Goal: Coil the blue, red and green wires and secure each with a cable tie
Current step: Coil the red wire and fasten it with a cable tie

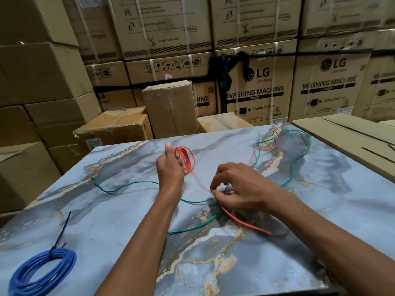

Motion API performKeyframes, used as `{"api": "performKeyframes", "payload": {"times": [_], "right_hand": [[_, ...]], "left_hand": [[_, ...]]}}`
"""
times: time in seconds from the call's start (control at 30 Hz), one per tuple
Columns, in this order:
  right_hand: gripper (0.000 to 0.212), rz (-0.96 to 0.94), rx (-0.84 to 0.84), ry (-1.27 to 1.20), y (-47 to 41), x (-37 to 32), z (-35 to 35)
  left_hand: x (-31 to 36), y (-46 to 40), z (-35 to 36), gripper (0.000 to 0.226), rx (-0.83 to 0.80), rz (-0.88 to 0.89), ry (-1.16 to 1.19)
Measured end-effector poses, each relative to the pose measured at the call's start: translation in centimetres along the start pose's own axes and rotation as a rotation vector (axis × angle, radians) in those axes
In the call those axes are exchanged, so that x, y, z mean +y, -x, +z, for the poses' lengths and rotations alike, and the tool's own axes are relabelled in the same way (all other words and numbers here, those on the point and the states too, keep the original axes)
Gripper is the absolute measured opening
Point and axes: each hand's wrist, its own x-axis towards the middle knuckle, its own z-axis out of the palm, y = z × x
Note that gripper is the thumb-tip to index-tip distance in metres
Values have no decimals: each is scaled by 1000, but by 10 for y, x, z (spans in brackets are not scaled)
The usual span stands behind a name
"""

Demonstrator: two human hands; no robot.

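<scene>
We note marbled table [119, 210] edges: far edge against stacked cartons [171, 107], flat cardboard [350, 142] at right edge; bare surface near centre-left. Left hand [171, 167] grips small red wire [187, 160] coil, raised above table. Right hand [237, 186] pinches red strand near table middle. Green wire [128, 185] sprawls loose across top. Blue wire [42, 272] coiled, black cable tie [61, 233] on it, near-left corner.

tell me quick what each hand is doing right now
Left hand: fingers hold the small red wire coil.
Right hand: fingers pinch the loose run of the red wire just above the table.
</scene>
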Motion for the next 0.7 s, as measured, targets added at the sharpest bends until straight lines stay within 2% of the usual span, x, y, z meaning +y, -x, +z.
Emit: {"api": "performKeyframes", "payload": {"times": [0.13, 0.2, 0.3, 0.43, 0.5, 0.57, 0.63, 0.7], "right_hand": [[24, 85, 75, -658, -3, -21, 9], [24, 132, 221, -851, -8, -25, 11], [28, 192, 485, -821, -12, -8, 5], [21, 330, 712, -692, -10, 26, -5], [20, 368, 704, -650, -9, 34, -5], [19, 365, 628, -558, -9, 35, -4], [17, 345, 570, -518, -10, 33, 0], [15, 298, 514, -564, -10, 33, 3]], "left_hand": [[-5, -2, -2, 59, 33, 198, -268], [-5, -3, -1, 57, 18, 218, -264], [1, 4, 5, 55, -99, 128, -165], [11, 19, 9, 53, -472, -22, 6], [16, 24, 8, 49, -630, -97, 134], [19, 25, 8, 45, -705, -173, 288], [20, 22, 7, 43, -665, -241, 485], [21, 12, 1, 43, -526, -291, 688]]}}
